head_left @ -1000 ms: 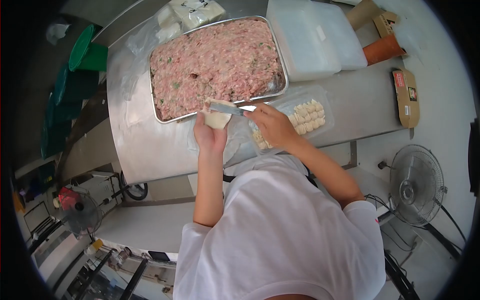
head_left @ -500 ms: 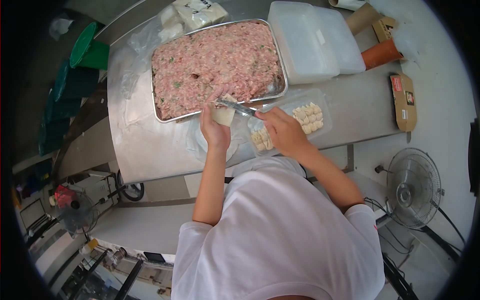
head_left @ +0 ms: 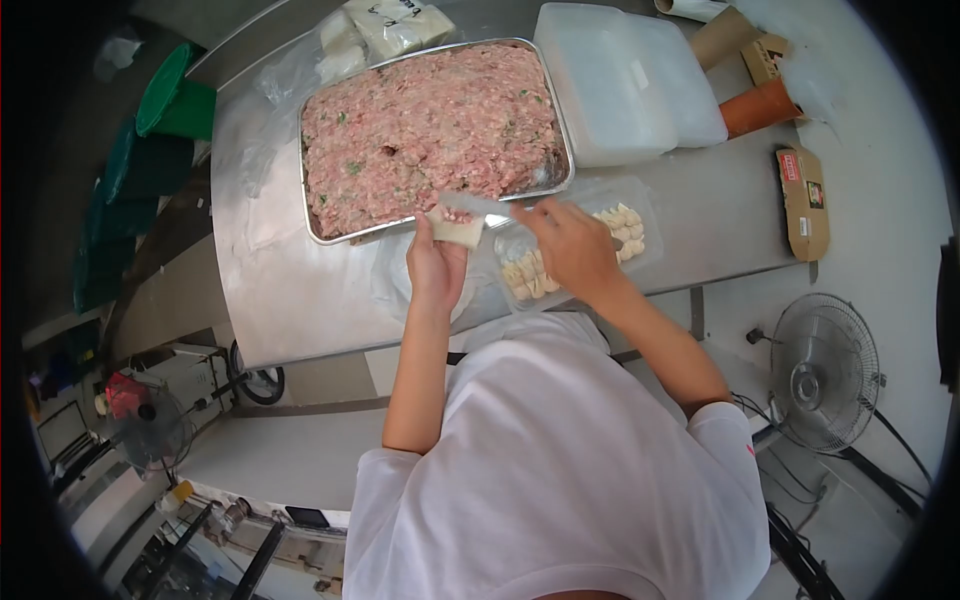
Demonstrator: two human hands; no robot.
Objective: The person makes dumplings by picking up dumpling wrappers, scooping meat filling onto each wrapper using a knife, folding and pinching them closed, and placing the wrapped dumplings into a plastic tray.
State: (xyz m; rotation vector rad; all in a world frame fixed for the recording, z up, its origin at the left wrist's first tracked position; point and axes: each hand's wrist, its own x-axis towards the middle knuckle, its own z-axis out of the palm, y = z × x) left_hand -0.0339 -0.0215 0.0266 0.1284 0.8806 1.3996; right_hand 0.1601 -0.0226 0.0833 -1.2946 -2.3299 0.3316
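Observation:
My left hand holds a pale, flat dough wrapper by its left side, close to the near edge of the metal tray. Pink minced filling with green flecks fills that tray. In my right hand is a flat metal spatula, its blade blurred and over the wrapper's upper part, where a little pink filling shows. Partly behind my right hand sits a clear plastic container holding rows of folded dumplings.
Translucent plastic boxes stand right of the tray. A wrapped white packet lies behind it. Cardboard packaging is at the table's right end. Green bins stand at left, and a fan is at lower right.
The wrapper and my left hand have shifted slightly right. The spatula blade has moved right and is now held nearly level over the wrapper.

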